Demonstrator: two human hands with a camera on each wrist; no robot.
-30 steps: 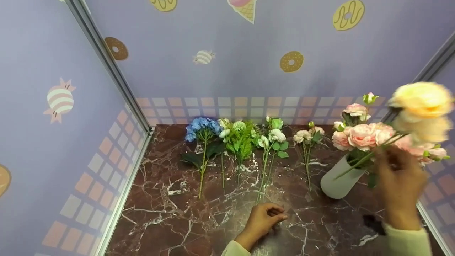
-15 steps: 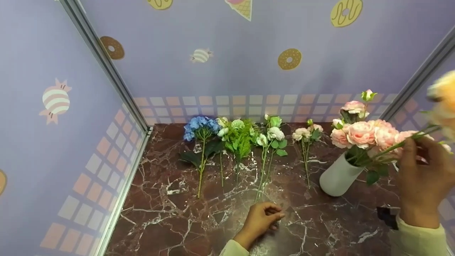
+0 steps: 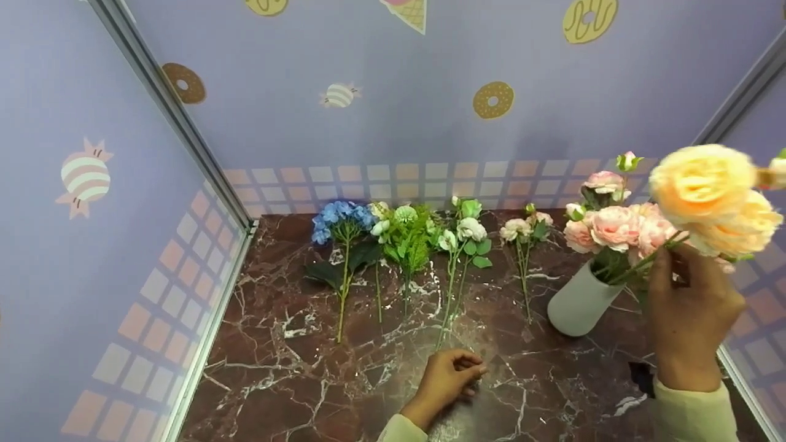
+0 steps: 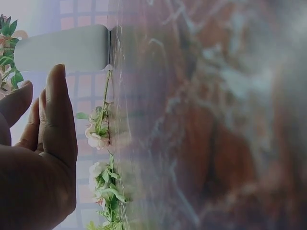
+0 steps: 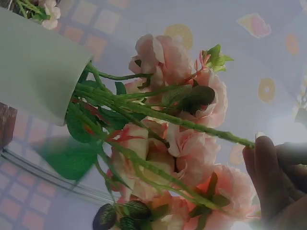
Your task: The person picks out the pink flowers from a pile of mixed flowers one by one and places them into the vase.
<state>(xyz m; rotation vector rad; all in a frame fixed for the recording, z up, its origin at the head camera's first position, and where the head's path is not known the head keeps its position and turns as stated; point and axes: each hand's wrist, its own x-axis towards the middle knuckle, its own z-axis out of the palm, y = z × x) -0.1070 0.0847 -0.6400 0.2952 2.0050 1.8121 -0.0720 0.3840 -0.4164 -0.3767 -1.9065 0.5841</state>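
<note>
My right hand [image 3: 697, 313] pinches the green stem [image 5: 206, 129] of a spray of large pale-yellow flowers [image 3: 703, 184], held leaning to the right above the white vase [image 3: 580, 301]. In the right wrist view the stem runs into the vase mouth among other stems; its lower end is hidden inside. Pink flowers [image 3: 614, 227] fill the vase, which stands upright on the table. My left hand [image 3: 445, 377] rests at the table's front with fingers loosely bent, holding nothing. Just beyond it lies the stem end of a white flower spray [image 3: 471, 229].
Along the back of the marbled table [image 3: 276, 399] lie a blue hydrangea [image 3: 342, 222], a green leafy spray [image 3: 410, 242] and a small pale-pink spray [image 3: 519, 230]. Patterned walls close in the back and sides. A dark patch [image 3: 642, 377] shows beside the right sleeve.
The yellow spray swung right, then back left. Its stem end, in front of the vase a second ago, is now within the mouth. My left hand stays put.
</note>
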